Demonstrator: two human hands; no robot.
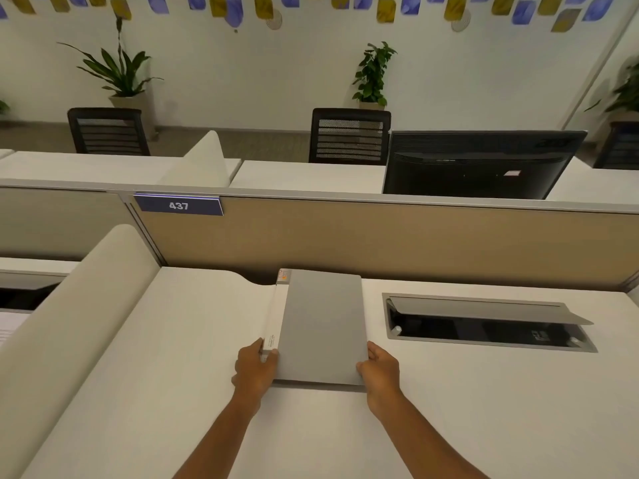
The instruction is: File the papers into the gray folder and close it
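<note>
The gray folder (323, 326) is lying closed and flat on the white bench (155, 375), its white spine at 9 o'clock. The left hand (256, 369) is grasping the near spine corner, its grip hiding part of the spine's small print, which is too fine to read. The right hand (380, 373) is pinching the near corner at 3 o'clock. No papers are showing. At 2 o'clock, an open cable hatch (484, 321) is sitting in the bench, its interior dark.

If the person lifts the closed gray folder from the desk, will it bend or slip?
The gray folder probably stays stiff: its cover lies flat and its spine looks thick. The matte cover seems unlikely to slip, with the left hand and right hand gripping both near corners.
</note>
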